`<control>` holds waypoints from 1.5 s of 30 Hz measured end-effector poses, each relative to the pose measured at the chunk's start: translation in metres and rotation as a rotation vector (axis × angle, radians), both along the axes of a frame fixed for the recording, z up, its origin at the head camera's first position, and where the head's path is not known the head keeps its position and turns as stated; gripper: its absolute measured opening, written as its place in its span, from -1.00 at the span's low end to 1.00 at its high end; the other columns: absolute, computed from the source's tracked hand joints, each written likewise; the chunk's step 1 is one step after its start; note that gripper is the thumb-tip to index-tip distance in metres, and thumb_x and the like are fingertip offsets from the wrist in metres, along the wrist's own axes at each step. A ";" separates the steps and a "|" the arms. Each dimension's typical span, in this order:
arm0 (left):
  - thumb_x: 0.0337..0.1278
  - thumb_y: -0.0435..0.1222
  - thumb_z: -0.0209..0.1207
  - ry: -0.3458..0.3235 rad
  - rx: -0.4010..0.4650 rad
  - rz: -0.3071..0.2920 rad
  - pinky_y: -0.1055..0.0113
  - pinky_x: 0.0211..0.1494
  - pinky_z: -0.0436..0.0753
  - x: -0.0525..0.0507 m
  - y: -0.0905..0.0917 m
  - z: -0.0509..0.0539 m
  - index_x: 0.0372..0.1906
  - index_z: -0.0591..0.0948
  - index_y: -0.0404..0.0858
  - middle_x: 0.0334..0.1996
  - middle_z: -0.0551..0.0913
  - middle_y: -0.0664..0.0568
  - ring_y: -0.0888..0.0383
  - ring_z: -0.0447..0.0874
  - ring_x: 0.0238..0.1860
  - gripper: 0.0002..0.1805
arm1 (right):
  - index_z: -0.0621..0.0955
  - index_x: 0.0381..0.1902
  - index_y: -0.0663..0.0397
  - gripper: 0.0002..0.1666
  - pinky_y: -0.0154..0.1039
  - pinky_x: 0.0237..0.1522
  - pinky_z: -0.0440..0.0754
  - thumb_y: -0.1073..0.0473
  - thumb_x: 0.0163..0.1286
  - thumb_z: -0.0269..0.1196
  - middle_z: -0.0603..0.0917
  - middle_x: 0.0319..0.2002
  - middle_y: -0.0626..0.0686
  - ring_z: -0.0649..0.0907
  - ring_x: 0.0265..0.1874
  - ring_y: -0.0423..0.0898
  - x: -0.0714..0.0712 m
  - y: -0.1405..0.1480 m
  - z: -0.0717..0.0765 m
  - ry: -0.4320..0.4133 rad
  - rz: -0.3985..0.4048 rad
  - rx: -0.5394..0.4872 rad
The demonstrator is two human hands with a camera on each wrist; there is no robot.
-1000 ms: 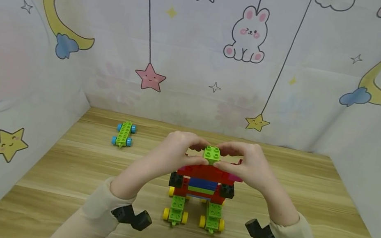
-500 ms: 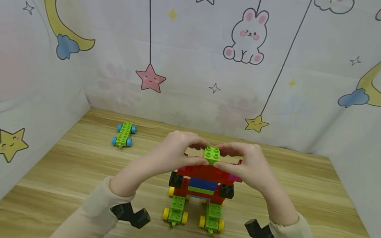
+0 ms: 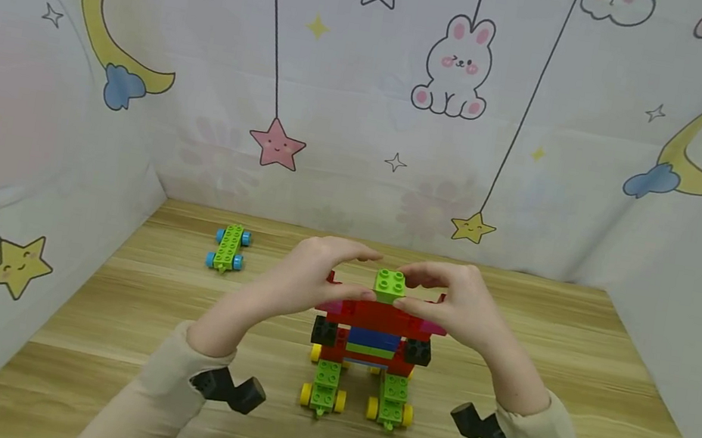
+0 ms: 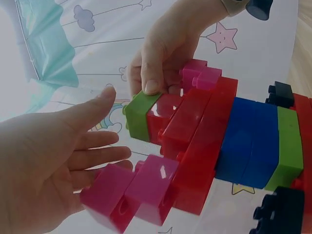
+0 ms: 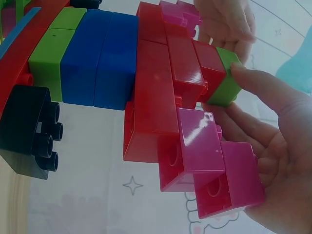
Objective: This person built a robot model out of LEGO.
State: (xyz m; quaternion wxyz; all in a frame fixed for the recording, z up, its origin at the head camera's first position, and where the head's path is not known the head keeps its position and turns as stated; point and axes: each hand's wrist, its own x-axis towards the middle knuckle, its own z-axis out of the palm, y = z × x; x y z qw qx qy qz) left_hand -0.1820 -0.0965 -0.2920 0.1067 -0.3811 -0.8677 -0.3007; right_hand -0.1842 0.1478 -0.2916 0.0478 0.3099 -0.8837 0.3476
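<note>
A tall toy-brick figure point(image 3: 373, 339) stands on the table, built of red, blue, green, black and pink bricks. Its top is a light green brick point(image 3: 390, 285), which sits on a red brick point(image 4: 165, 111). My right hand point(image 3: 457, 305) holds the green brick from the right side, with the thumb point(image 5: 253, 80) against it and the fingers behind. My left hand point(image 3: 308, 273) is apart from the green brick on the left, its thumb and fingers extended. In the left wrist view it is near the pink bricks point(image 4: 129, 192); whether it touches them is unclear.
Two green wheeled bases point(image 3: 325, 387) with yellow wheels carry the figure at the front. A separate green wheeled base point(image 3: 228, 247) with blue wheels lies at the back left of the wooden table point(image 3: 166, 343). Printed cloth point(image 3: 356, 97) encloses the back and sides.
My left hand has let go of the green brick and moved a little to the left, its fingers spreading. The right hand and the figure have stayed in place.
</note>
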 end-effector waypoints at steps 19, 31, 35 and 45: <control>0.14 -0.32 0.33 0.083 0.189 0.225 -0.03 0.30 0.49 -0.040 -0.072 -0.017 0.20 0.56 -0.36 0.13 0.63 -0.20 -0.12 0.55 0.22 -0.50 | 0.70 0.00 0.15 -0.60 -0.21 -0.21 0.66 0.18 0.19 0.43 0.75 -0.11 0.11 0.66 -0.09 0.09 -0.002 0.000 0.000 -0.050 -0.022 0.003; 0.18 -0.29 0.32 -0.152 0.108 0.403 -0.14 0.39 0.34 -0.077 -0.147 -0.066 0.43 0.27 -0.37 0.36 0.35 -0.31 -0.23 0.29 0.37 -0.24 | 0.69 0.00 0.14 -0.60 -0.20 -0.22 0.66 0.18 0.19 0.42 0.75 -0.11 0.09 0.65 -0.10 0.03 -0.003 0.000 0.000 -0.054 -0.025 0.005; 0.12 -0.28 0.36 -0.233 0.086 0.410 -0.19 0.42 0.27 -0.083 -0.166 -0.081 0.48 0.17 -0.37 0.42 0.24 -0.35 -0.28 0.18 0.42 -0.12 | 0.69 0.00 0.15 -0.60 -0.18 -0.22 0.66 0.18 0.19 0.42 0.75 -0.11 0.10 0.65 -0.11 0.04 -0.004 0.000 0.000 -0.054 -0.022 0.004; 0.03 -0.36 0.41 -0.399 0.102 0.438 -0.28 0.40 0.21 -0.091 -0.198 -0.114 0.52 0.01 -0.40 0.44 0.11 -0.45 -0.38 0.07 0.43 0.04 | 0.69 0.00 0.14 -0.60 -0.21 -0.22 0.66 0.18 0.19 0.43 0.75 -0.11 0.09 0.66 -0.10 0.06 -0.003 0.000 -0.001 -0.057 -0.028 0.011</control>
